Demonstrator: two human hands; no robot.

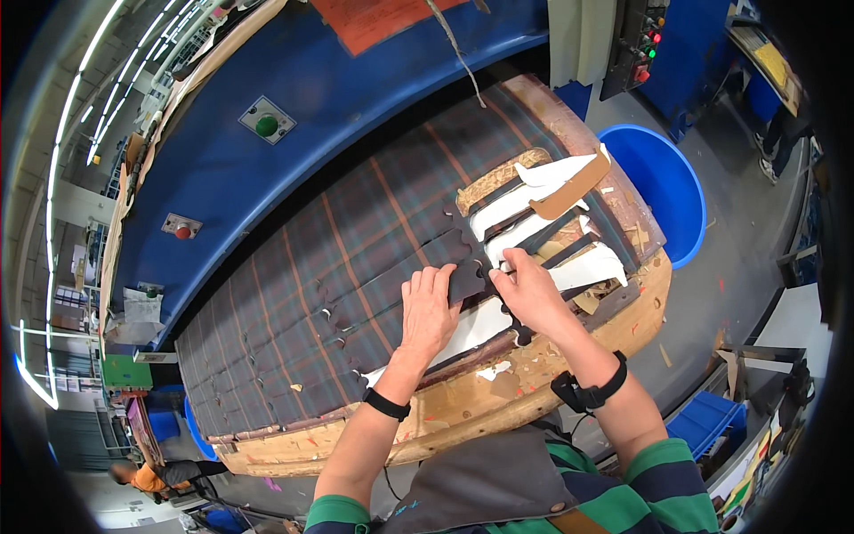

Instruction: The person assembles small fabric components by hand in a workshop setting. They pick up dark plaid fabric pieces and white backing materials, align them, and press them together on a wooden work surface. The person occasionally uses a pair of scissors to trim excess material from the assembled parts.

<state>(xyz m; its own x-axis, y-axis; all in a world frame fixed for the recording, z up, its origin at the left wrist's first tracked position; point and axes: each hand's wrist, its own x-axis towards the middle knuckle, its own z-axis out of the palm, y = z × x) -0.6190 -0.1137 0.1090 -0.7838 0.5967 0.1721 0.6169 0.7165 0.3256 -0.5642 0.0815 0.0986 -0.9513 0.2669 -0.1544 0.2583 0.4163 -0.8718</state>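
On the press bed lies dark plaid fabric (356, 240) with orange stripes, cut through in several places with curved slits. My left hand (427, 311) rests over its near right part, fingers and thumb closed on a small dark cut piece (464, 281). Just to the right, my right hand (534, 292) has thumb and forefinger pinched together beside that piece; what is between them is too small to tell. Below the fingers a dark scalloped strip (519, 335) hangs over a white strip (471, 326).
White, brown and dark offcuts (560, 191) are piled at the bed's right end. A blue press beam (294, 116) with a green button (266, 125) spans behind. The wooden bed edge (454, 405) is near me. A round blue bin (663, 191) stands right. Other people are farther off.
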